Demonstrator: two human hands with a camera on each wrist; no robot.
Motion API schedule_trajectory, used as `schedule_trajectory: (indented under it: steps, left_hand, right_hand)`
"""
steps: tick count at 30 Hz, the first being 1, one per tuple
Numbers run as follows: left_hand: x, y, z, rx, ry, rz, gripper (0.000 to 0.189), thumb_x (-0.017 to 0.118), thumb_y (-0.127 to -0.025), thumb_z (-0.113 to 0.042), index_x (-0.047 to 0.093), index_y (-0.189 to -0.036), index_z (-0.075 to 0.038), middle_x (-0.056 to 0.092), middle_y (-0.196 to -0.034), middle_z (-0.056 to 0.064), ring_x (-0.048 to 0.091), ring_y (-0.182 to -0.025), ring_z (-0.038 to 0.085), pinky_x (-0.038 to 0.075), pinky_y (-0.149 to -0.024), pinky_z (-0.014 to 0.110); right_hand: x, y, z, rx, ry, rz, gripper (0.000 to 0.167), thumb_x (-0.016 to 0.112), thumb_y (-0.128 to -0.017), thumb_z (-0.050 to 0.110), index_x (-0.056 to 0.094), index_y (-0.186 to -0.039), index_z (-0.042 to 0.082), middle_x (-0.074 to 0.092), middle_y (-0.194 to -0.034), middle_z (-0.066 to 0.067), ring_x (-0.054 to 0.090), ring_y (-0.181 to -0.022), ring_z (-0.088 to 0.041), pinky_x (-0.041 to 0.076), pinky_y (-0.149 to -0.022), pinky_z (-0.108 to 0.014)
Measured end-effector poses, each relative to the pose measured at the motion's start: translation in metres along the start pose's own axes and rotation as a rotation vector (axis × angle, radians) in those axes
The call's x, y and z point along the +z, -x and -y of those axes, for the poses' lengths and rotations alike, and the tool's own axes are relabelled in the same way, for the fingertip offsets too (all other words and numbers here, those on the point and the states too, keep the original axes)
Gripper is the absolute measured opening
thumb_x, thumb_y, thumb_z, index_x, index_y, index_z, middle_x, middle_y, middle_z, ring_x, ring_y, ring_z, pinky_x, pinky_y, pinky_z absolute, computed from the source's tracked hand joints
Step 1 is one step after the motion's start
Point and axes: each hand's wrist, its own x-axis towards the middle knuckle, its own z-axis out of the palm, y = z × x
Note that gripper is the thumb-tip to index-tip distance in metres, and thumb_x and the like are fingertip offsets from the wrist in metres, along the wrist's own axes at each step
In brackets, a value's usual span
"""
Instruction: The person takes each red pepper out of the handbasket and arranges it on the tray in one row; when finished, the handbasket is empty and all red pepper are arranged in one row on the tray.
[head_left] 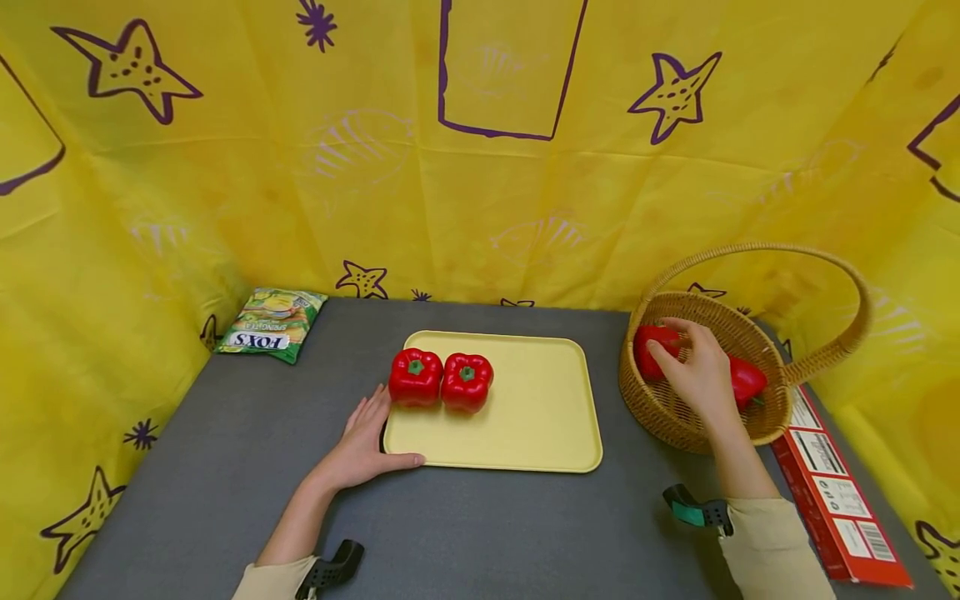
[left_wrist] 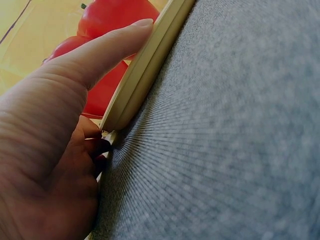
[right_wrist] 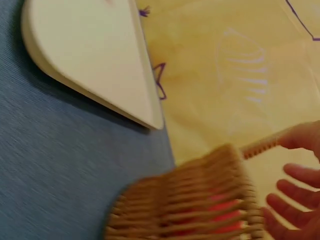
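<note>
Two red bell peppers (head_left: 415, 377) with green stems stand side by side at the left end of a pale yellow tray (head_left: 540, 408). My left hand (head_left: 363, 442) rests at the tray's front left corner, thumb straight along the front rim and fingers stretched along the left side. Over the wicker basket (head_left: 647, 408), my right hand (head_left: 701, 371) reaches in above a red pepper (head_left: 652, 354), partly hiding it. In the right wrist view its fingers (right_wrist: 300, 190) are spread with nothing between them. Another red pepper (head_left: 746, 380) lies at the basket's right side.
A green Fox's packet (head_left: 273, 322) lies at the back left. Beside the basket on the right is a red and white box (head_left: 840, 492). The basket's tall handle (head_left: 855, 317) arches up on the right. A yellow patterned cloth (head_left: 480, 208) hangs behind the grey table (head_left: 525, 533).
</note>
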Motion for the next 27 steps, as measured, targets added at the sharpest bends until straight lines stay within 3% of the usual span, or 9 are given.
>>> schedule_trajectory:
  steps: [5, 15, 27]
  left_hand:
    - [0.001, 0.000, -0.001, -0.010, 0.011, 0.003, 0.117, 0.082, -0.072, -0.048, 0.014, -0.155, -0.002, 0.013, -0.160, 0.019, 0.003, -0.147, 0.037, -0.002, -0.114, 0.056]
    - [0.001, -0.001, 0.000, -0.017, 0.010, 0.006, 0.117, 0.082, -0.073, -0.048, 0.014, -0.155, -0.001, 0.013, -0.160, 0.020, 0.003, -0.147, 0.037, -0.001, -0.114, 0.056]
    - [0.002, -0.001, -0.001, -0.021, 0.016, 0.010, 0.116, 0.082, -0.073, -0.048, 0.015, -0.155, -0.001, 0.013, -0.160, 0.021, 0.003, -0.147, 0.037, -0.002, -0.114, 0.057]
  right_hand:
    - [-0.019, -0.011, 0.000, 0.004, 0.049, 0.163, 0.055, 0.061, -0.096, 0.031, 0.048, -0.136, -0.004, 0.048, -0.132, -0.030, 0.052, -0.111, -0.047, 0.043, -0.089, -0.061]
    - [-0.032, -0.036, -0.001, 0.058, 0.184, 0.452, 0.075, 0.056, -0.097, 0.043, 0.034, -0.141, -0.013, 0.042, -0.135, -0.038, 0.046, -0.117, -0.052, 0.038, -0.097, -0.062]
    - [-0.037, -0.060, -0.008, 0.114, 0.266, 0.578, 0.080, 0.052, -0.097, 0.046, 0.030, -0.141, -0.017, 0.041, -0.134, -0.040, 0.043, -0.118, -0.055, 0.040, -0.096, -0.061]
